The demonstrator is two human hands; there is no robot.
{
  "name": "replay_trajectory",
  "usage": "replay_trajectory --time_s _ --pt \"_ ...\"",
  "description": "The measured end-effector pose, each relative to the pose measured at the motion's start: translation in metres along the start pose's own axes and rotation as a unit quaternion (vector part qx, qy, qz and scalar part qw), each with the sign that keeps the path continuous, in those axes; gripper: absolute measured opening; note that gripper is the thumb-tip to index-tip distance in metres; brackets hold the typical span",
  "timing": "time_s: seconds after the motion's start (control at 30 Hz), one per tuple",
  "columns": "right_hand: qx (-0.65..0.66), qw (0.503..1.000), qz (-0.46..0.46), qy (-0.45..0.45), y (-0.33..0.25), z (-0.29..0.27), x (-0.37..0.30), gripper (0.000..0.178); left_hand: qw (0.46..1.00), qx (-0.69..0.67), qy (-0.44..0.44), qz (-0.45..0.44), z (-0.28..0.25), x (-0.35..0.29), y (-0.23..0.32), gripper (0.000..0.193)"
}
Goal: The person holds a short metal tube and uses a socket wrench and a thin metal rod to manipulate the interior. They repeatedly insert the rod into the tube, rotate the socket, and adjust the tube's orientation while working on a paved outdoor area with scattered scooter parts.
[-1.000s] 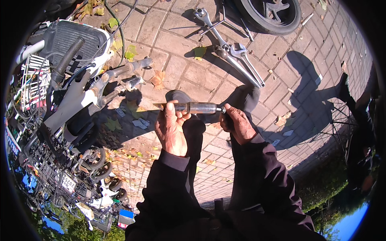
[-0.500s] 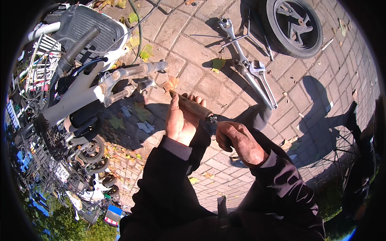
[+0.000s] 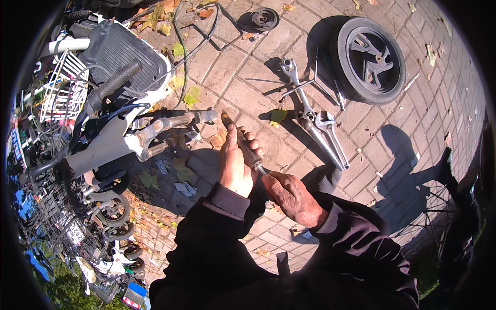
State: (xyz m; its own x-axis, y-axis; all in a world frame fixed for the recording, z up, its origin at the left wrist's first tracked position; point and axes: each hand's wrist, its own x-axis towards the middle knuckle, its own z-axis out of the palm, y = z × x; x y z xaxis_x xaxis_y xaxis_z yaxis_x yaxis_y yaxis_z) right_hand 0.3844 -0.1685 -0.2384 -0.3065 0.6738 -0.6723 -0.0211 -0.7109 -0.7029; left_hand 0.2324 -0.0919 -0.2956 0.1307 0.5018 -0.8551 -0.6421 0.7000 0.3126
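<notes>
My left hand [image 3: 235,168] is wrapped round a worn, rusty brown tube [image 3: 248,151], which looks like a fork leg. It tilts, with its narrower far end pointing up and left past my thumb. From its near end comes a short bright metal rod [image 3: 262,170]. My right hand [image 3: 295,200] is closed on this rod, its fingertips partly hidden. To the left of my hands lies a white scooter frame [image 3: 103,149], its bare rusty fork [image 3: 178,122] reaching towards the tube.
On the brick paving ahead lie a long wrench [image 3: 298,77], an adjustable wrench [image 3: 330,129] and a thin metal bar tool [image 3: 313,80]. Beyond them is a black wheel [image 3: 340,67]. A small round black part [image 3: 264,19] lies farther off. Parked two-wheelers [image 3: 108,222] crowd the left side.
My right hand has moved left and closer to the tube, now gripping the rod at its end. The tube is steeper in my left hand. The view has shifted, showing more far ground.
</notes>
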Motion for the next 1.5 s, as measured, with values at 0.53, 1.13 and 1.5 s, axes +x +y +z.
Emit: replay_trajectory --time_s 0.53,1.13,1.5 --pt "-0.108 0.991 -0.082 -0.016 0.011 -0.029 0.055 0.047 0.998 0.044 -0.053 -0.001 0.014 0.036 0.020 0.024" --pt "-0.127 0.976 -0.179 -0.009 0.044 -0.051 0.086 0.042 0.995 0.090 -0.052 0.008 -0.002 0.056 -0.005 0.022" --pt "-0.136 0.976 -0.168 0.031 0.032 -0.052 0.081 0.038 0.997 0.034 -0.048 0.059 0.012 0.077 0.015 0.026"
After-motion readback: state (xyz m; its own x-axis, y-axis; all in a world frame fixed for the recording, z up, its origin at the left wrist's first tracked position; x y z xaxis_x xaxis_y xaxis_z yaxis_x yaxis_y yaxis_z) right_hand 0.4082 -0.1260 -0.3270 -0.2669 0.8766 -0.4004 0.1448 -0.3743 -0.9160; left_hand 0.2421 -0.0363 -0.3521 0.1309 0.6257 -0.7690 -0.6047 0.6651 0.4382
